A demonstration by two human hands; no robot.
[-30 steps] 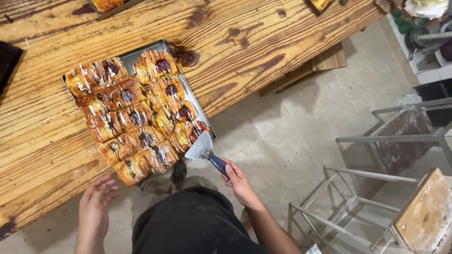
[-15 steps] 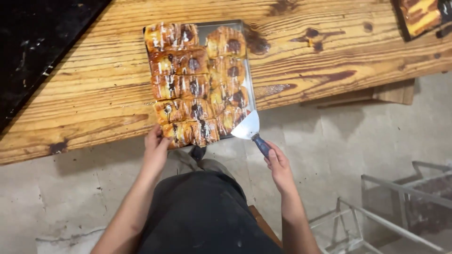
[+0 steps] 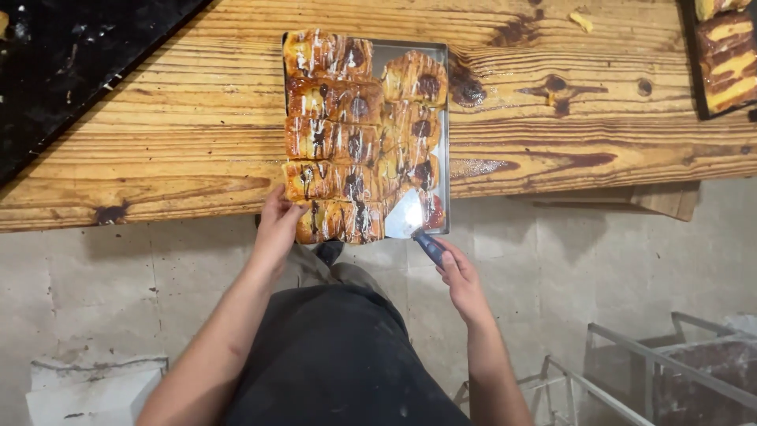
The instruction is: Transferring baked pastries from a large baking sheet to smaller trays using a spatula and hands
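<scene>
Black baking sheet [image 3: 71, 63] fills the corner far left of the metal tray [image 3: 443, 118], lying on the pale wooden counter [image 3: 197, 142]. Closer in, the left hand [image 3: 277, 225] rests against the tray's near-left corner, fingers curled onto the edge of the nearest pastry; whether it truly pinches the tray rim or only steadies it, I cannot tell from this angle. On the tray itself sit the glazed pastries [image 3: 347, 134], golden-brown with dark filling and white icing drizzle, packed in two columns that touch one another. The tray's near end juts out past the counter edge over the tiled floor [image 3: 591, 260].

At the tray's near-right corner lies the spatula [image 3: 410, 217], its flat metal blade slid against the last pastries there and its blue handle pointing away from the tray toward the person. The right hand [image 3: 461, 280] has its grip closed around that handle, just below the tray. Well to the right of the tray, a second tray of striped pastries [image 3: 725, 55] sits at the counter's far corner, and below it a metal rack [image 3: 670, 363] stands on the floor.
</scene>
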